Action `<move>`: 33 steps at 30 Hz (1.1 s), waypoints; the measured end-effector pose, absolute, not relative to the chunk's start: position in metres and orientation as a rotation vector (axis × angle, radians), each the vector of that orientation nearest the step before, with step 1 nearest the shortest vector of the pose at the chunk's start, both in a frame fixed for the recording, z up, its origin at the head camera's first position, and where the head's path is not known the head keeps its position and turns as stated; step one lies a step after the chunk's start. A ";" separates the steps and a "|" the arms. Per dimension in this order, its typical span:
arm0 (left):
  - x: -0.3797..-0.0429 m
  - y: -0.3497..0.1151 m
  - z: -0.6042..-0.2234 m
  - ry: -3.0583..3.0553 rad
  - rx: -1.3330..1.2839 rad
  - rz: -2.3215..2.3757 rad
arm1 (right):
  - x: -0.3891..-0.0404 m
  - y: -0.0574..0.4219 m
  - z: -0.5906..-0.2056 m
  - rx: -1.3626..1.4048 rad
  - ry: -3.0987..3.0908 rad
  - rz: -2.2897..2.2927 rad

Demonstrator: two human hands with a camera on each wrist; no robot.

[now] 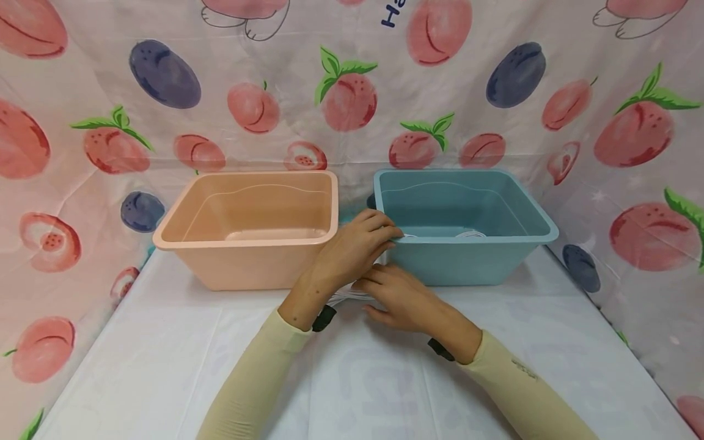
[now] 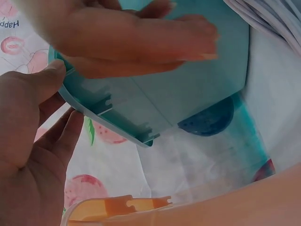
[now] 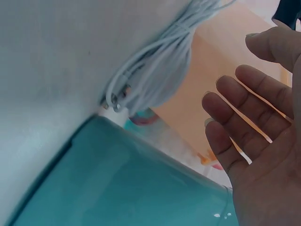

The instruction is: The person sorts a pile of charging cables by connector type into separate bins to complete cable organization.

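At the front left corner of the teal bin (image 1: 462,263), my left hand (image 1: 354,247) reaches over the rim. In the left wrist view its thumb and fingers pinch the rim (image 2: 91,115) of that bin. Just below it, my right hand (image 1: 404,299) is held with its fingers extended and slightly bent. The right wrist view shows an empty palm and spread fingers (image 3: 254,113) beside the bin's wall. A coiled bundle of white cable (image 3: 160,66) lies on the table between the two bins, partly hidden by my hands in the head view.
A peach-coloured bin (image 1: 247,266) stands to the left, a narrow gap from the teal one. Inside the teal bin, a white coil (image 1: 471,234) shows near the front wall. Fruit-printed cloth (image 1: 352,140) hangs behind and at both sides of the white-covered table (image 1: 165,360).
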State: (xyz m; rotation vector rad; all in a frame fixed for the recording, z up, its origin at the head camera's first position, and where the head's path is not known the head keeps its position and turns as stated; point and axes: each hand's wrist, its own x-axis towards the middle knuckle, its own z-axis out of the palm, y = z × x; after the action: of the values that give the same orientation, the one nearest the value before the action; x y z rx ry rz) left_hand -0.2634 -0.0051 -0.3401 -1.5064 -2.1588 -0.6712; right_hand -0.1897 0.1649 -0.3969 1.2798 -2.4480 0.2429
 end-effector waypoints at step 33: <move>-0.265 -0.006 -0.340 -2.138 -1.549 -0.730 | -0.200 0.147 -0.430 1.379 -2.589 0.282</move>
State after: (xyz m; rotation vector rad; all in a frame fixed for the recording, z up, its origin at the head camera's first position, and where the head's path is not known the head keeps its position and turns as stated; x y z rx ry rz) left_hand -0.2645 -0.0056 -0.3399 -1.5485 -2.1379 -0.7302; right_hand -0.1996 0.1475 -0.4303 1.3787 -2.5892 0.2825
